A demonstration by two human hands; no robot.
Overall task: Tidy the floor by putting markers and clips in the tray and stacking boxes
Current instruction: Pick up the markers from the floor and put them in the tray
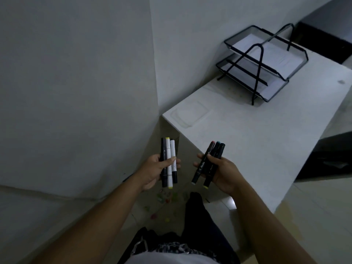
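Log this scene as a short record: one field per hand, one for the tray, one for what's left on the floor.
left hand: grips one black and two white-bodied markers, bunched upright
right hand: grips three dark markers, tilted right
tray: black wire-mesh two-tier tray on the white table, holding white sheets, no markers visible in it
floor: small coloured clips scattered below the hands, blurred
boxes: none in view

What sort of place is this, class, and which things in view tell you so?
Probably an office or study corner: a white desk against plain walls carries a two-tier mesh paper tray holding sheets; the left hand and right hand each grip markers.
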